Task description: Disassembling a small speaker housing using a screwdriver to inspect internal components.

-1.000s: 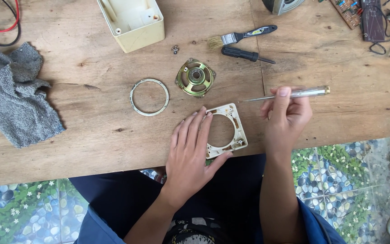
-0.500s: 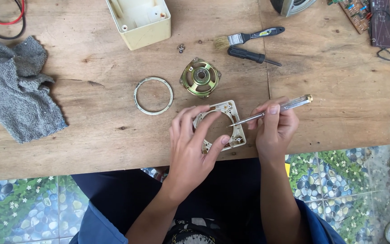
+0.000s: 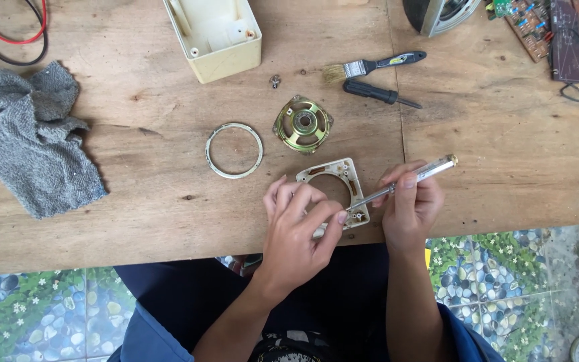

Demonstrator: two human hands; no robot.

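Note:
A cream plastic frame point(image 3: 335, 175) with a round opening lies near the front edge of the wooden table point(image 3: 490, 167). My left hand point(image 3: 299, 224) presses on its left and lower part, forefinger reaching to the lower right corner. My right hand point(image 3: 410, 201) grips a slim screwdriver with a clear handle point(image 3: 407, 182), its tip at that same lower right corner of the frame. A gold-coloured speaker point(image 3: 303, 124) rests just beyond the frame, and a pale ring point(image 3: 234, 150) lies to its left.
A grey cloth point(image 3: 28, 137) lies at the left. A cream plastic box point(image 3: 214, 37), a small screw point(image 3: 275, 82), a paintbrush point(image 3: 373, 66) and a black screwdriver point(image 3: 380, 93) sit farther back. Circuit boards point(image 3: 544, 30) and red and black wires point(image 3: 11, 30) occupy the corners.
My right hand has swung the screwdriver down so its tip now meets the frame's lower right corner. My left hand has curled and shifted onto the frame's left and lower part.

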